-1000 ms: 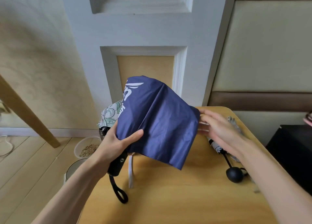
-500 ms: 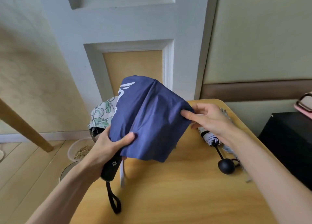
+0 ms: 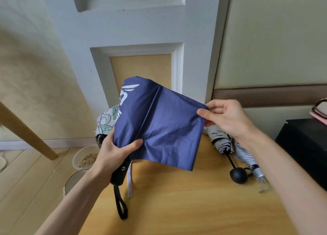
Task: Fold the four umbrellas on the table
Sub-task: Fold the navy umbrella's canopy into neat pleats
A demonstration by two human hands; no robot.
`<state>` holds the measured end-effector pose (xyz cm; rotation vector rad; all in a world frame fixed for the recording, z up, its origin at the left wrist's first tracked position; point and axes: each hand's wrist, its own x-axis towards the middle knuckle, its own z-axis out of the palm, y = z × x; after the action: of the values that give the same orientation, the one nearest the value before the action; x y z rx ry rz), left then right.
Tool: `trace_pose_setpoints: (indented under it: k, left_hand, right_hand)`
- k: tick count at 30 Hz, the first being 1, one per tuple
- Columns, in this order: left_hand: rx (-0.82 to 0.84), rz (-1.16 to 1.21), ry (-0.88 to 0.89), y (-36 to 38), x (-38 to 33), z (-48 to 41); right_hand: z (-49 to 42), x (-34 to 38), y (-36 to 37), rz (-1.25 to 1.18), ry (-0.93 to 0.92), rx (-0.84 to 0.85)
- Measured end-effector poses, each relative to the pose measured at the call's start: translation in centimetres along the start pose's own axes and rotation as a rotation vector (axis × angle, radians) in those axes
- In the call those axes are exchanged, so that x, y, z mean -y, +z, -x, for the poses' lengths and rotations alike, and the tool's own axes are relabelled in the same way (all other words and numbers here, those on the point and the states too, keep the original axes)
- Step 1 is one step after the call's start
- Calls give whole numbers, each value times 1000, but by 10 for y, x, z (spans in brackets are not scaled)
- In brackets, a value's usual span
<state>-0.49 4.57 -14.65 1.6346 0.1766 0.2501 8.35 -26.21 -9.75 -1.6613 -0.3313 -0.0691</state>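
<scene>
Head view. Holds blue umbrella [image 3: 159,125] up over wooden table [image 3: 177,213]: left hand [image 3: 115,153] wrapped round gathered cloth above black handle [image 3: 121,172], right hand [image 3: 228,118] pinching far corner, cloth drawn taut. Judged at risk of crooked pleats should pinch slip or crease by left thumb go unsmoothed; dangling wrist strap [image 3: 121,206] could snag. Finds floral umbrella [image 3: 106,119] behind, ball-handled umbrella [image 3: 221,142] and silver umbrella [image 3: 247,158] right, apparently loose. Notes panelled wall [image 3: 141,31], plank floor [image 3: 26,181], grain bowl [image 3: 86,160] left, black box [image 3: 304,146] right.
</scene>
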Motion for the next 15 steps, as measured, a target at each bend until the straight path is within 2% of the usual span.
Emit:
trace_pose_setpoints:
  k: [5,10,15]
  left_hand:
    - [-21,-14,19,-7,-3,1]
    - [-57,10,33,-11,0,2]
    - [-75,3,70,-8,0,3]
  right_hand:
    - [2,-4,7,-117,47,76]
    - [5,-1,22,-296,101,-24]
    - [4,-4,23,-250,94,-50]
